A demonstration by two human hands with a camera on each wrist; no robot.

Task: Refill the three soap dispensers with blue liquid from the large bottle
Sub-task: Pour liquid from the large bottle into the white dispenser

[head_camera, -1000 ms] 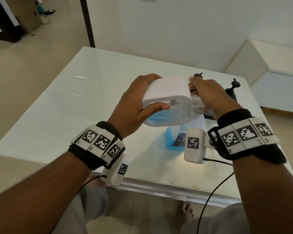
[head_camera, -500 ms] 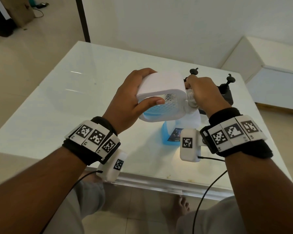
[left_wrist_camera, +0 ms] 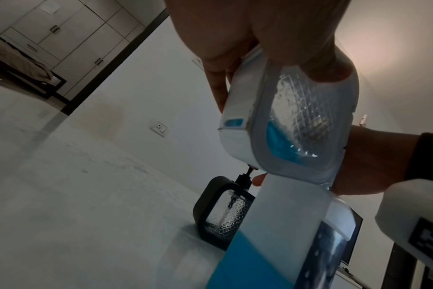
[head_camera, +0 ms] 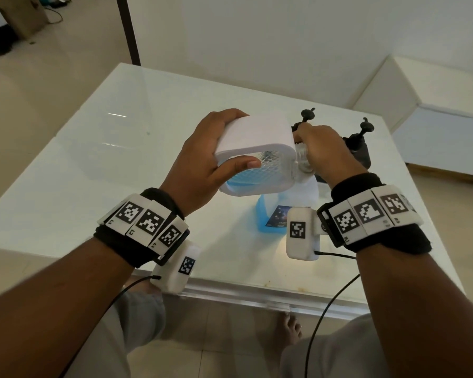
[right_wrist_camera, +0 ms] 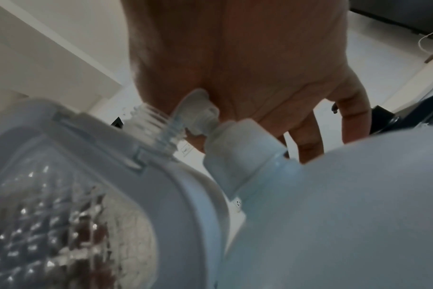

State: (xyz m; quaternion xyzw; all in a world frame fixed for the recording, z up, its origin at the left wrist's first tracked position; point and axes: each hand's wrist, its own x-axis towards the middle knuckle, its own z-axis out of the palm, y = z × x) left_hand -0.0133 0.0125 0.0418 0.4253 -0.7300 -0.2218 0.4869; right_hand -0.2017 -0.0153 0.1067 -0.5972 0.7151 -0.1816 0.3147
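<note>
My left hand (head_camera: 210, 156) grips a white soap dispenser (head_camera: 257, 132) and holds it tilted on its side in the air, thumb on its patterned clear window. A little blue liquid lies in its lower side (left_wrist_camera: 279, 140). Its clear threaded neck (right_wrist_camera: 156, 121) is uncapped. My right hand (head_camera: 322, 148) is at that neck and holds a white pump top (right_wrist_camera: 195, 111) against the palm. The large bottle (head_camera: 268, 214) stands capped on the table just below, its lower part blue. Two black dispensers (head_camera: 358, 148) stand behind my right hand, partly hidden.
The white glass table (head_camera: 93, 173) stretches wide to the left of the bottles. Its near edge runs just beyond my wrists, and my knees and a bare foot show below it. A white wall lies behind, and a low white bench (head_camera: 434, 118) stands to the right.
Both hands keep their holds on the dispenser and at its neck. The dispenser has stayed tilted above the large bottle; mostly the head view has shifted.
</note>
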